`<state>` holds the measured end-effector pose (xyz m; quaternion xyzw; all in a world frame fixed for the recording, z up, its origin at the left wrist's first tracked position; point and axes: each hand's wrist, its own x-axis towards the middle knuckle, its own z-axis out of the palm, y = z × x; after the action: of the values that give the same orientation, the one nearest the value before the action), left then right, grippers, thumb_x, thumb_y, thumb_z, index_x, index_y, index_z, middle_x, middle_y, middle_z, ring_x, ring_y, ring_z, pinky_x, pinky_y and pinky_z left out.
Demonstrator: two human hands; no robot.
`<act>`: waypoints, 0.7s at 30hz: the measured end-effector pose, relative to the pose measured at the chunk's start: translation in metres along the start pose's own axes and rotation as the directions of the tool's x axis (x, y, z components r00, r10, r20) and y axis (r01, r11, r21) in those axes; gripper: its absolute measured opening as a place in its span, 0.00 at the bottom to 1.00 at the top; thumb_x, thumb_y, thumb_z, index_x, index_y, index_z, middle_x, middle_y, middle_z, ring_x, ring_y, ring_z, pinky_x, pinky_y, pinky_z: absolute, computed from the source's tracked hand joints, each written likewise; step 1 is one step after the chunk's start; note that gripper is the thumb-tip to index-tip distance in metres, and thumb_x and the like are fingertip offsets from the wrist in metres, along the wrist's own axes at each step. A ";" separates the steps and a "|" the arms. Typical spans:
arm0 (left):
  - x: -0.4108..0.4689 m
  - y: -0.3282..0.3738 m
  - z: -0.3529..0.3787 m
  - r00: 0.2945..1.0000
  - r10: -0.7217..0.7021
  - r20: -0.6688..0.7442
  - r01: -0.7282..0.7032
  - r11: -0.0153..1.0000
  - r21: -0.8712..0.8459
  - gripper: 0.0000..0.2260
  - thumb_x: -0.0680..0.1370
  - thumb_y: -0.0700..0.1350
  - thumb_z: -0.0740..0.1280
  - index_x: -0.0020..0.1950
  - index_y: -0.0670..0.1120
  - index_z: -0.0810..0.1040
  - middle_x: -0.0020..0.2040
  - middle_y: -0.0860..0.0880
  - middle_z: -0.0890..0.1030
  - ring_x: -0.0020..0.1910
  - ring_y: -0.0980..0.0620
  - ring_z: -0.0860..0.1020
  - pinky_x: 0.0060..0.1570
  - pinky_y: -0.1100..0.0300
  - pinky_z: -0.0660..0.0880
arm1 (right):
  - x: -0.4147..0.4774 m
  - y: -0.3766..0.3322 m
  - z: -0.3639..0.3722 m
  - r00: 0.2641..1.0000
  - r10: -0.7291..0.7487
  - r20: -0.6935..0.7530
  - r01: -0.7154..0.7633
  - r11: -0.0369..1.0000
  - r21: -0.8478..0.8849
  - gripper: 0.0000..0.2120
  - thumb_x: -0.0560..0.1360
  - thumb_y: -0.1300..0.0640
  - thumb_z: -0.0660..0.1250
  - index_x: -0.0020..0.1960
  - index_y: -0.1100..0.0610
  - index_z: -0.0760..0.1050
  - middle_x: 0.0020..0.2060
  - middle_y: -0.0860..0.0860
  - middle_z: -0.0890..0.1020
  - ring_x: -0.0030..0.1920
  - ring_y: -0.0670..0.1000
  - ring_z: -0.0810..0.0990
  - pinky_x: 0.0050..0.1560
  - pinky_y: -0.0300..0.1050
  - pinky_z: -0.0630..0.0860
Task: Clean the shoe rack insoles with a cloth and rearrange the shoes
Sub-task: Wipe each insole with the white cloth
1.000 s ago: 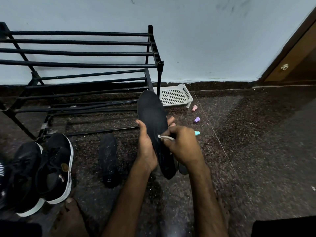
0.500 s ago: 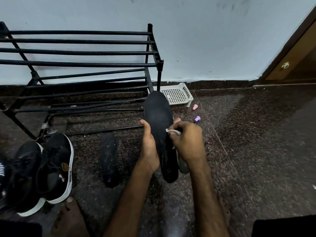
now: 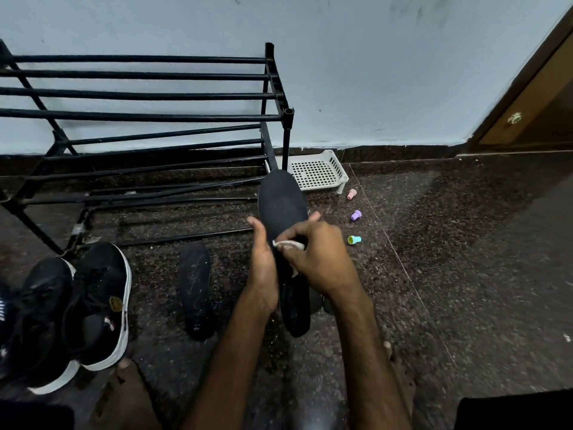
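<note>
Left hand (image 3: 263,268) curled round insole (image 3: 282,200) at its left edge, thumb in front, toe end raised toward rack (image 3: 139,94). Right hand (image 3: 322,259) pinches white cloth (image 3: 290,244) against insole's middle. I see cloth touching its surface. Second insole (image 3: 195,283) flat on floor (image 3: 465,274) just left. Black shoes (image 3: 96,302) further left, side by side. White tray (image 3: 316,172) beside rack's right leg.
</note>
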<state>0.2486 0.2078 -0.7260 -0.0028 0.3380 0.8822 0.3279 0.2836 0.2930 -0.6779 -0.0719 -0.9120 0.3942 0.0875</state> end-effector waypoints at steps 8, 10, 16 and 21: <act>0.002 -0.001 0.002 1.000 -0.006 0.016 0.006 1.000 0.015 0.45 0.76 0.73 0.44 0.71 0.36 0.72 0.69 0.40 0.75 0.68 0.46 0.74 0.69 0.53 0.70 | -0.001 0.002 0.003 0.985 0.033 -0.171 -0.035 0.999 -0.009 0.05 0.71 0.61 0.72 0.44 0.54 0.84 0.40 0.46 0.85 0.41 0.43 0.82 0.48 0.42 0.80; 0.001 -0.001 -0.001 1.000 -0.028 0.012 0.028 0.999 -0.014 0.45 0.75 0.73 0.45 0.69 0.37 0.74 0.67 0.40 0.77 0.68 0.45 0.75 0.69 0.53 0.70 | -0.003 -0.005 0.000 1.000 0.007 -0.022 -0.006 0.999 0.047 0.04 0.71 0.61 0.73 0.44 0.55 0.85 0.39 0.46 0.85 0.40 0.41 0.82 0.47 0.40 0.80; 0.002 -0.002 0.001 0.999 -0.033 0.014 0.034 0.996 -0.087 0.42 0.77 0.71 0.50 0.69 0.36 0.74 0.69 0.38 0.74 0.68 0.43 0.74 0.67 0.51 0.71 | 0.000 0.017 -0.002 0.978 0.121 -0.169 -0.138 0.986 -0.091 0.02 0.70 0.58 0.72 0.41 0.52 0.83 0.38 0.46 0.85 0.40 0.47 0.83 0.47 0.48 0.81; -0.001 -0.003 -0.001 0.998 -0.062 -0.005 0.062 0.996 -0.063 0.42 0.77 0.71 0.52 0.70 0.35 0.72 0.71 0.38 0.73 0.70 0.43 0.72 0.73 0.49 0.65 | -0.001 -0.002 -0.001 0.999 0.019 -0.035 -0.019 1.000 -0.002 0.04 0.70 0.61 0.73 0.43 0.54 0.85 0.39 0.47 0.85 0.41 0.43 0.82 0.47 0.38 0.78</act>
<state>0.2504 0.2083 -0.7285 -0.0267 0.3111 0.8818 0.3535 0.2844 0.2923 -0.6760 -0.0876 -0.9101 0.3926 0.0995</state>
